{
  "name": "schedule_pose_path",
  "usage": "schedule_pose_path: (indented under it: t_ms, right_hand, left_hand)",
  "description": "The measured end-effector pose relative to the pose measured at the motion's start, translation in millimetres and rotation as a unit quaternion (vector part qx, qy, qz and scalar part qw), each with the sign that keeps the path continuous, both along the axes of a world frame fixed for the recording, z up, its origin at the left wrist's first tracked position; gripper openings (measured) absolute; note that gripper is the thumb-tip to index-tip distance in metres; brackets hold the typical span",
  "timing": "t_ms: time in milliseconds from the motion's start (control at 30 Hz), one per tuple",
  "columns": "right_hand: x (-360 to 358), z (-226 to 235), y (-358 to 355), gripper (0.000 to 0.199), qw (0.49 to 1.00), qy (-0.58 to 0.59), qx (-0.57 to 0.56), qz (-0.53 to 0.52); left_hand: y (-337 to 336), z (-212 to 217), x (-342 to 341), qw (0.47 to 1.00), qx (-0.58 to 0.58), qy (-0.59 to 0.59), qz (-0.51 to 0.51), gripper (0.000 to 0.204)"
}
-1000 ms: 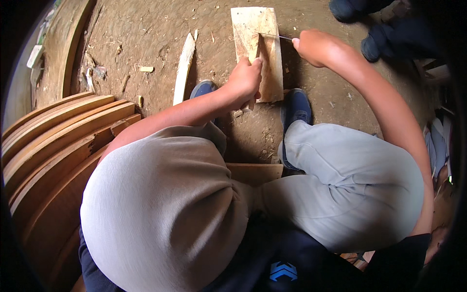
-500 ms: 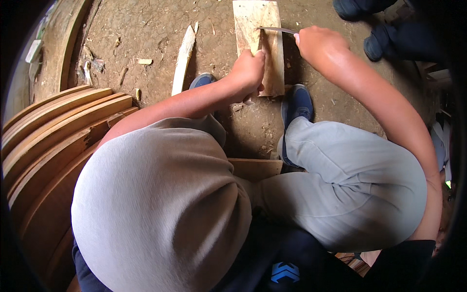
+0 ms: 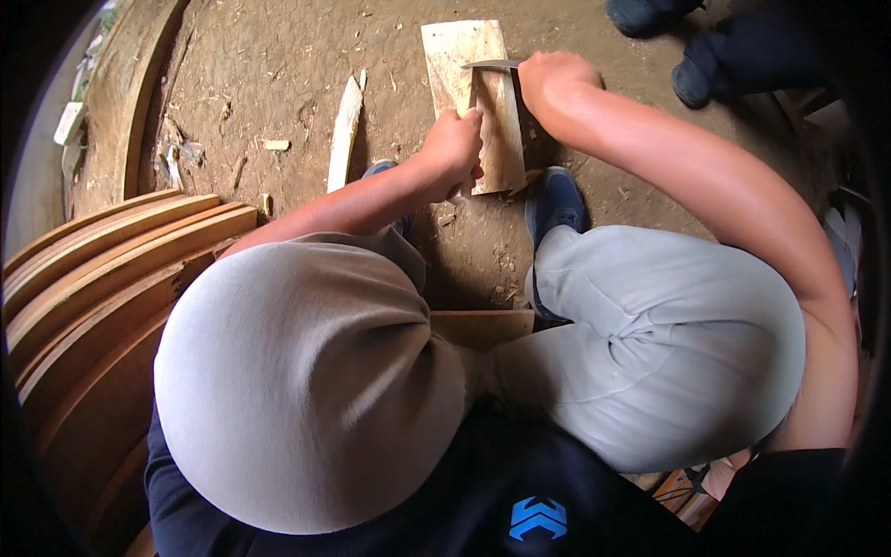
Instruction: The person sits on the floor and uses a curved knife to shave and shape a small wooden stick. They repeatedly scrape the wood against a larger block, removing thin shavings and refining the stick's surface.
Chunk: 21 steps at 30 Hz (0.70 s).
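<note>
Both hands have shifted slightly up the pale wooden board [image 3: 483, 102] since half a second ago. Left of the board, curved wooden planks [image 3: 102, 269] are stacked, and a thin pale wood sliver [image 3: 343, 135] lies on the dirt ground [image 3: 260, 65]. The left hand [image 3: 453, 148] is curled closed on the board's lower left edge. A knife blade [image 3: 492, 64] lies across the board's upper part, its handle hidden inside the tightly closed right hand [image 3: 554, 79] at the board's right edge. Below the board sit two blue shoes [image 3: 554, 200]; grey-trousered knees fill the foreground. Right of the board, another person's dark shoes [image 3: 691, 82] stand.
</note>
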State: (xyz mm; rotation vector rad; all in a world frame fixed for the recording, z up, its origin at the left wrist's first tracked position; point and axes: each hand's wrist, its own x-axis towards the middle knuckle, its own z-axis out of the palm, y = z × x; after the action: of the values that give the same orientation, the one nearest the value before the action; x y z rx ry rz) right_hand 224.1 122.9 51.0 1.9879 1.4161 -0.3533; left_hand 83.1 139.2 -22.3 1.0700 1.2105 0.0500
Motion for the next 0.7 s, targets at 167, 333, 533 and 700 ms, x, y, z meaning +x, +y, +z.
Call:
schedule_pose_path:
  t_ms: [167, 333, 533, 700]
  right_hand:
    - [19.6, -8.8, 13.0, 0.033, 0.996, 0.065, 0.036, -0.046]
    - [28.3, -10.7, 1.6, 0.027, 0.992, 0.112, 0.025, -0.061]
    - [28.8, 6.3, -6.7, 0.036, 0.992, 0.098, 0.079, -0.025]
    - [26.5, 11.7, -8.3, 0.042, 0.990, 0.123, 0.063, -0.024]
  left_hand:
    - [-1.1, -2.1, -2.5, 0.999, -0.008, -0.032, 0.016, 0.024]
    - [-0.7, 9.4, -10.5, 1.000, -0.012, -0.004, -0.022, 0.028]
    - [-1.0, -2.4, -7.2, 0.999, 0.012, -0.012, -0.034, 0.030]
    - [-2.1, 2.7, -4.2, 0.999, 0.017, 0.005, -0.034, 0.031]
